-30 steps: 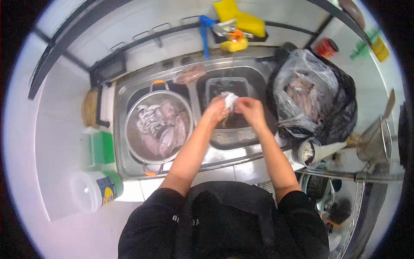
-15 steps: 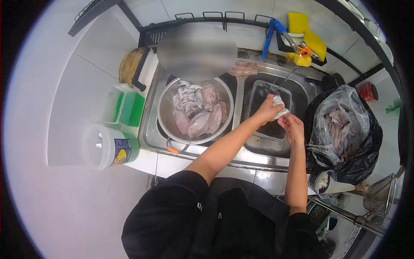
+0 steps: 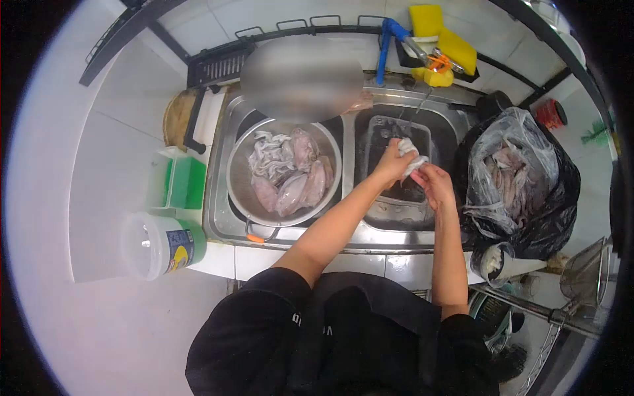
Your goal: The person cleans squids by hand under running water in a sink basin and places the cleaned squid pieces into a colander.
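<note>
In the head view, the left hand (image 3: 395,160) and right hand (image 3: 434,185) share 1 limp, whitish piece (image 3: 415,162). The left fingers grasp its upper part; the right fingers pinch its lower end. It is over the right basin (image 3: 452,125), above a clear tray (image 3: 428,132) with water in it.

The work looks partway along: several squid-like pieces (image 3: 290,195) lie in the metal pot (image 3: 240,185) over the left basin, and many more fill the plastic bag (image 3: 484,138) at the right. Which of these 2 lots is finished, I cannot tell.

The held piece looks wet, soft and crumpled, mostly white; the pot's pieces are pinkish and plump, beside a greyish-white, wrinkled heap (image 3: 272,155).
</note>
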Demonstrator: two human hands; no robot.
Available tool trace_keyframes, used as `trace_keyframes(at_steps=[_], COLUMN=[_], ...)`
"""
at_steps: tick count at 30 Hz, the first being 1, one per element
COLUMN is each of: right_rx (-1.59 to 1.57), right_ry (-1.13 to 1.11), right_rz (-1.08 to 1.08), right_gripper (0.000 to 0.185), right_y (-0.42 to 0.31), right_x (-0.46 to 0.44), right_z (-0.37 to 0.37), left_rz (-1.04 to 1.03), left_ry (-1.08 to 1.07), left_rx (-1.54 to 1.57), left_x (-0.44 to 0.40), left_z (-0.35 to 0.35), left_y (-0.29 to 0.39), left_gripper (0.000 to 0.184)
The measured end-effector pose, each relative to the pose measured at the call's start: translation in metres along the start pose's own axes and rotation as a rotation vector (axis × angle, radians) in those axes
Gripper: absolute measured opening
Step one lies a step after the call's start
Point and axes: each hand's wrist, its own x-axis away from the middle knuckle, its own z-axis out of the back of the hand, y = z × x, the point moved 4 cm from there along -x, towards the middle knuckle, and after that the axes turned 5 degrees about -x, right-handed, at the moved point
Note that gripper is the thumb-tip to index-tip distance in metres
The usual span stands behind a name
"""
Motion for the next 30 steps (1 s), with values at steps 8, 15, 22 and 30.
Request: trace_keyframes(at_steps=[8, 15, 22, 30], right_rx=[-0.017, -0.202, -0.140, -0.149], right_ry=[0.030, -0.052, -0.032, -0.047], right_rz=[0.001, -0.050, -0.007, -0.002], right_gripper=[0.015, 0.017, 0.016, 0.015], right_y=[0.012, 0.003, 0.009, 0.016], right_x=[-0.009, 0.006, -0.003, -0.004], right_z=[0.007, 0.000, 0.007, 0.004], left_rz=[-0.010, 0.087, -0.046, -0.124], left_ry=[-0.037, 0.014, -0.022, 0.014], left_rx=[-0.038, 0.020, -0.087, -0.143], left_x=[-0.002, 0.001, -0.001, -0.006], left_z=[-0.003, -0.002, -0.005, 0.001], left_y=[-0.002, 0.001, -0.004, -0.007], left_gripper=[0.034, 0.032, 0.036, 0.039])
